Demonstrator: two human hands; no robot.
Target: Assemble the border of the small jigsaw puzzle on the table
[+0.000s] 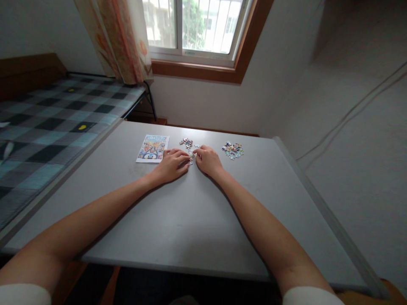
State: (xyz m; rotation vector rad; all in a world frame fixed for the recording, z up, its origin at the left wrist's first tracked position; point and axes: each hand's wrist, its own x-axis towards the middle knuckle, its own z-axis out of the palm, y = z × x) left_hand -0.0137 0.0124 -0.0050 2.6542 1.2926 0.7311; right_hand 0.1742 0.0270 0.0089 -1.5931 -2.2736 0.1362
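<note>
Small jigsaw puzzle pieces point(191, 156) lie between my two hands, some in what looks like a narrow strip. My left hand point(174, 165) rests palm down on the table, fingers stretched toward these pieces, the tips touching the strip's left side. From the right, my right hand point(209, 160) bends over the same spot, thumb and index finger pinched at a puzzle piece that is mostly hidden. Just beyond the hands sits a small pile of pieces point(186, 142). By the left fingers is a printed picture sheet point(153, 148), colourful and crowded with figures.
A larger heap of puzzle pieces point(232, 150) lies right of my right hand. The pale table point(190, 220) has raised side edges. On the left stands a bed with a checked cover point(73, 103); a curtain point(124, 38) and a window point(197, 25) are behind.
</note>
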